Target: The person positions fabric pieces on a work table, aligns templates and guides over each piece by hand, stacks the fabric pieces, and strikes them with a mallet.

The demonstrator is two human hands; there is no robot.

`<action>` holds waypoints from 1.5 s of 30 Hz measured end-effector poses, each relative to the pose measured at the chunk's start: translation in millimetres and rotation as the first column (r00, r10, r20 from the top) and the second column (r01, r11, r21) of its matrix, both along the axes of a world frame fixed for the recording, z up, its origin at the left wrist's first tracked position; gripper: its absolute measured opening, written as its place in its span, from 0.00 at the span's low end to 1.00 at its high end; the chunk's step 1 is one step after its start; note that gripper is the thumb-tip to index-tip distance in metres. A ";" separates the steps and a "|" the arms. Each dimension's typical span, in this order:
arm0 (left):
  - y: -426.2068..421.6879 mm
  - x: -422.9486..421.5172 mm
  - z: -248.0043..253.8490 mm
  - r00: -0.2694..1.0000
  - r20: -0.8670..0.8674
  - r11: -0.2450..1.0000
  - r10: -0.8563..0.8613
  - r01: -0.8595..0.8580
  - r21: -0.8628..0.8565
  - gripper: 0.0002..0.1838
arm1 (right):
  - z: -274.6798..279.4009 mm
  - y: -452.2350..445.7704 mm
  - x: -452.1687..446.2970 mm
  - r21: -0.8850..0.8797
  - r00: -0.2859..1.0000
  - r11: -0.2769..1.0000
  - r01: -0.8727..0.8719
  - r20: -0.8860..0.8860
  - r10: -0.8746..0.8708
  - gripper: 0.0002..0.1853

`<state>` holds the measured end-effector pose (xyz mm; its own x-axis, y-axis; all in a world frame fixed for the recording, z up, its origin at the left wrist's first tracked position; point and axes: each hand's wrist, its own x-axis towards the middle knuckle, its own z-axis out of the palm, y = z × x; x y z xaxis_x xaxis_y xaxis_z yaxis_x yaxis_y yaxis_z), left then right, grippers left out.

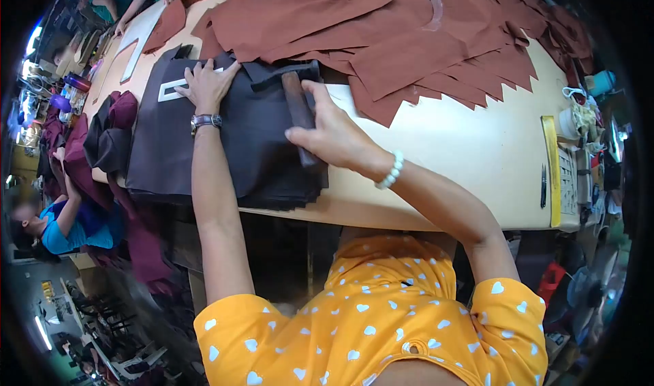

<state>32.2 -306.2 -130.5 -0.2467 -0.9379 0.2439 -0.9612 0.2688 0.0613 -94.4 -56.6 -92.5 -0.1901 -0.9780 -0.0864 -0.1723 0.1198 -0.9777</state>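
Observation:
A stack of dark cloth pieces [252, 161] lies at the table's front edge. My left hand [206, 83] rests flat on it, fingers spread, partly over a white rectangular frame [170, 89]. Just to the right is a hammer with a wooden handle [296, 106] and a black head [285, 74]. My right hand [332, 128] is around that handle from the right, thumb across it; its lower fingers are hidden. The handle's lower end looks slightly blurred.
Layered reddish-brown cloth [409, 52] covers the far side of the table [436, 161]. At right are a yellow strip [550, 171] and a thin dark tool [543, 187]. Maroon cloth [78, 144] hangs at left. A person in blue [71, 226] sits left; another person's hand [121, 28] is at the back.

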 end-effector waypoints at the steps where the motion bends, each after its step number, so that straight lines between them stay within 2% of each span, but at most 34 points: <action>1: 1.8 -1.9 3.9 1.000 0.012 0.999 0.011 -0.011 0.031 0.46 | 4.2 11.0 0.0 0.007 0.999 1.000 -0.009 -0.042 0.010 0.41; 3: 0.3 -5.2 13.1 0.999 0.046 0.990 0.022 -0.029 0.138 0.47 | 8.1 24.2 1.2 0.065 0.998 0.997 -0.033 -0.054 0.036 0.41; 6: -14.5 -15.4 16.9 0.991 0.134 0.994 0.014 -0.029 0.110 0.45 | 14.6 26.9 1.0 0.081 0.996 0.995 -0.054 -0.063 0.059 0.40; 7: -14.6 -22.8 14.2 0.994 0.110 1.000 -0.024 0.025 -0.010 0.38 | 8.6 23.7 2.5 0.053 0.996 0.998 -0.040 -0.075 0.044 0.40; 10: -50.5 -48.0 1.9 0.972 -0.056 0.961 -0.228 0.215 -0.175 0.32 | 9.1 12.5 7.3 0.033 0.999 0.999 -0.027 -0.041 0.028 0.40; 13: -93.5 -84.3 2.6 0.842 -0.231 0.868 -0.488 0.497 -0.024 0.27 | 2.8 -9.0 11.2 0.007 1.000 1.000 0.023 -0.010 -0.023 0.41; 16: -77.0 -100.9 43.8 0.743 -0.434 0.721 -0.509 0.643 0.256 0.25 | 0.0 -32.8 14.1 -0.025 0.995 0.994 0.102 0.012 -0.102 0.40; 17: -83.0 -103.7 41.8 0.704 -0.448 0.703 -0.551 0.681 0.205 0.23 | 4.0 -38.0 14.0 -0.008 0.992 0.992 0.125 -0.001 -0.125 0.40; 20: -94.4 -102.1 35.7 0.699 -0.291 0.690 -0.654 0.708 0.149 0.23 | 2.7 -58.5 13.7 -0.019 0.983 0.983 0.184 0.031 -0.183 0.39; 21: -94.9 -100.7 34.0 0.754 -0.271 0.731 -0.598 0.652 0.202 0.28 | 1.1 -65.2 13.6 -0.021 0.980 0.980 0.198 0.022 -0.198 0.39; 22: -93.9 -96.6 30.2 0.809 -0.249 0.799 -0.533 0.577 0.167 0.31 | -1.4 -71.0 14.1 -0.022 0.977 0.977 0.212 0.012 -0.212 0.39; 24: -61.0 -79.0 34.9 0.899 -0.212 0.909 -0.383 0.408 0.088 0.36 | -13.1 -77.0 16.6 -0.069 0.971 0.969 0.239 0.025 -0.238 0.40; 25: -57.9 -65.3 24.5 0.899 -0.176 0.910 -0.402 0.413 0.028 0.41 | -19.5 -76.9 19.1 -0.102 0.967 0.962 0.255 0.013 -0.255 0.41; 27: 2.3 -37.0 16.7 0.874 -0.240 0.906 -0.422 0.396 -0.151 0.40 | -35.4 -77.9 22.3 -0.156 0.964 0.953 0.261 -0.006 -0.265 0.41; 29: 61.3 -9.9 7.5 0.874 -0.197 0.886 -0.444 0.395 -0.241 0.41 | -40.6 -73.2 20.2 -0.188 0.965 0.948 0.257 0.006 -0.261 0.42; 30: 87.1 2.5 3.6 0.850 -0.247 0.883 -0.466 0.429 -0.189 0.37 | -36.5 -71.1 17.3 -0.168 0.968 0.954 0.248 0.012 -0.250 0.42; 31: 111.8 15.3 -6.9 0.798 -0.306 0.853 -0.520 0.467 -0.233 0.32 | -34.5 -70.4 14.1 -0.171 0.970 0.956 0.239 0.013 -0.241 0.42; 33: 153.6 30.3 -14.1 0.722 -0.502 0.861 -0.477 0.498 -0.103 0.19 | -26.8 -68.2 6.8 -0.178 0.971 0.956 0.234 -0.011 -0.240 0.42; 34: 167.8 37.1 -12.9 0.703 -0.462 0.816 -0.540 0.572 -0.084 0.19 | -12.0 -61.9 3.7 -0.116 0.977 0.970 0.213 -0.001 -0.214 0.42; 36: 189.1 46.9 -1.3 0.645 -0.387 0.709 -0.659 0.705 -0.032 0.20 | -11.4 -65.5 1.0 -0.111 0.977 0.971 0.212 0.009 -0.212 0.41; 42: 188.5 66.9 16.9 0.576 -0.295 0.580 -0.762 0.810 0.084 0.22 | -11.6 -65.8 1.0 -0.112 0.974 0.969 0.220 -0.023 -0.224 0.42; 45: 187.7 72.7 25.6 0.548 -0.248 0.531 -0.799 0.836 0.137 0.21 | -12.4 -65.8 0.8 -0.053 0.979 0.977 0.206 0.019 -0.205 0.42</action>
<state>104.9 -118.5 -105.0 -0.9140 -0.3700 0.1665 -0.3008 0.8933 0.3341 -93.7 -122.4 -104.8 -0.3869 -0.9214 -0.0376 -0.1363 0.0975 -0.9859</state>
